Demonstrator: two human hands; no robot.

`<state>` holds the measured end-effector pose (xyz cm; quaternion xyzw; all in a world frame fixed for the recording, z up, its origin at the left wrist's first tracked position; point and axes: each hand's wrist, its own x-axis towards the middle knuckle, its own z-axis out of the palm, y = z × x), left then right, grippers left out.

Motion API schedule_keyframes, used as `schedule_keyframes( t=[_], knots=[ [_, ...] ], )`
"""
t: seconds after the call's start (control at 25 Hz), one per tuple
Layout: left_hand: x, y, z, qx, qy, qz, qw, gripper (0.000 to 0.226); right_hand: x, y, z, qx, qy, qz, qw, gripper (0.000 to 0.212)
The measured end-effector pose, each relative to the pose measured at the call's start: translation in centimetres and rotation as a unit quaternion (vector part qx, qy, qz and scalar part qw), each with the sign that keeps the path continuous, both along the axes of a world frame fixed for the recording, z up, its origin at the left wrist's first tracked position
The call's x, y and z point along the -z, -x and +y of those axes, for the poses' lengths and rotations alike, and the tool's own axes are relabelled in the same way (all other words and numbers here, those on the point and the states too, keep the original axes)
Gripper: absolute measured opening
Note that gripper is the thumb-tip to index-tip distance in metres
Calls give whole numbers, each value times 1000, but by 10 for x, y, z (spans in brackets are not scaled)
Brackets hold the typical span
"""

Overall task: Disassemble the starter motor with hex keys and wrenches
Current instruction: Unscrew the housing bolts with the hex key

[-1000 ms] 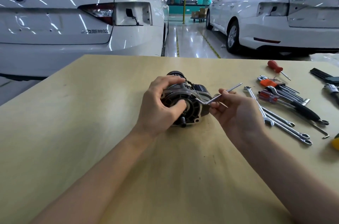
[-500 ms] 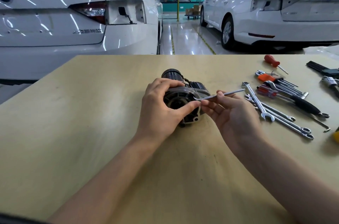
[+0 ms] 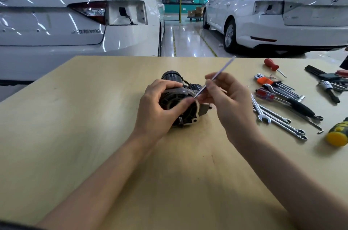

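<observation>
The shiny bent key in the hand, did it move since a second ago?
Yes. The right hand swung the hex key round: its long arm lay low, pointing right, and now tilts up and away, its lower end at the starter motor. The right hand rose with it. The left hand kept its hold on the motor, which stayed on the table. The tools on the right lie as before.

Pale wooden table [image 3: 94, 135] | starter motor [image 3: 185, 111] lay at centre | wrenches [image 3: 278, 120], hex keys [image 3: 282, 86], screwdrivers [image 3: 271, 65] lay far right
</observation>
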<state>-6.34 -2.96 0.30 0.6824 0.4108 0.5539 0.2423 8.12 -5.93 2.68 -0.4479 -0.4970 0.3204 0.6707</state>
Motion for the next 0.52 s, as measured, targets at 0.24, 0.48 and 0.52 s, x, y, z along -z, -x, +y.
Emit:
schedule_keyframes(
  t=[0.24,0.48,0.52],
  knots=[
    [-10,16,19,50,178,-411,893,40,-3,17,7,1,-211,-500,840,28],
    [-5,25,28,68,283,-495,819,43,-5,20,8,-40,-186,-670,717,27],
    [-4,24,28,77,285,-492,819,43,-5,20,9,-37,-184,-675,713,26]
  ],
)
